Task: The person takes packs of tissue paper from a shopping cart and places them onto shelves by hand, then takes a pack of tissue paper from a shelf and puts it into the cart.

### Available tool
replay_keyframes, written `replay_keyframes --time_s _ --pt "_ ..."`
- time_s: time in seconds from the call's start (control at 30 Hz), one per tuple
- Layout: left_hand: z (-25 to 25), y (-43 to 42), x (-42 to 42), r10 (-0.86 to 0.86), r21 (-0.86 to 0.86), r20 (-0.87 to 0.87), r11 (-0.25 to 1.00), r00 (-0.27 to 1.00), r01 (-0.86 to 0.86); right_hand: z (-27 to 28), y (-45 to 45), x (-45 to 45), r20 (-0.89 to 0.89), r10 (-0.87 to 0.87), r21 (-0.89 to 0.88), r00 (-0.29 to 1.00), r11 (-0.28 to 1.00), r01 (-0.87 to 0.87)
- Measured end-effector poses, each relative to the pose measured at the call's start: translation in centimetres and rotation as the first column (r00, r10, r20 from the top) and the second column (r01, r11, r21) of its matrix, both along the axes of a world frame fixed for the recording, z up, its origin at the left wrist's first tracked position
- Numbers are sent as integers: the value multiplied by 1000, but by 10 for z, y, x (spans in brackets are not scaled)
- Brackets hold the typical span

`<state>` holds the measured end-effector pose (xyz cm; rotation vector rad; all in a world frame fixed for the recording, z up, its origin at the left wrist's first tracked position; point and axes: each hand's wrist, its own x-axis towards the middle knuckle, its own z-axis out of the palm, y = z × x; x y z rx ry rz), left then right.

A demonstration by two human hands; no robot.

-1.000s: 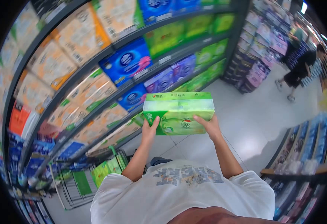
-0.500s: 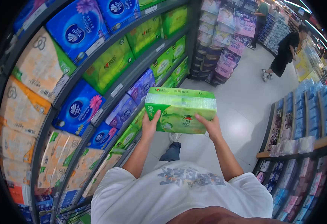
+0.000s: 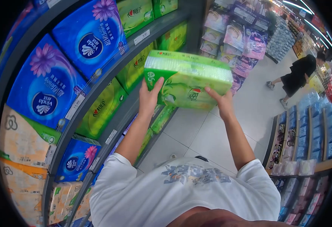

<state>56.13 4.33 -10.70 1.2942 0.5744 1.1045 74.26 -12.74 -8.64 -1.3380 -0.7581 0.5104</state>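
A green multi-pack of tissues (image 3: pixel 181 85) in glossy plastic wrap is held up in front of my chest, tilted slightly down to the right. My left hand (image 3: pixel 151 96) grips its left end, thumb on the front face. On the right end, my right hand (image 3: pixel 222 101) holds it the same way, thumb on the front. The fingers behind the pack are hidden. Just left of the pack, similar green tissue packs (image 3: pixel 136 66) stand on the shelf.
Shelving on my left carries blue tissue packs (image 3: pixel 46 90), orange-beige packs (image 3: pixel 24 140) and price tags. Hanging pink and purple packages (image 3: pixel 245 41) are at the aisle end. A low rack with blue packs (image 3: pixel 302 128) stands right. A person in black (image 3: pixel 300 73) walks in the aisle.
Both hands have raised the tissue pack, and it has tilted, its right end lower. My view has shifted along the shelves. The person in black appears farther right and lower.
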Motion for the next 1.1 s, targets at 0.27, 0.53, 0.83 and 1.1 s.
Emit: replay_keyframes --time_s 0.27,0.53,0.83,1.1 --pt "99 69 61 155 467 -40 876 987 -119 85 98 92 127 -44 163 991 986 23" --pt "182 128 127 406 695 -49 670 913 -261 163 230 223 389 -23 486 921 854 -184" --pt "187 216 236 640 746 -129 566 758 -351 176 398 360 425 365 530 829 642 -554" --pt "164 252 294 701 698 -239 605 672 -382 129 496 415 272 601 519 752 566 -640"
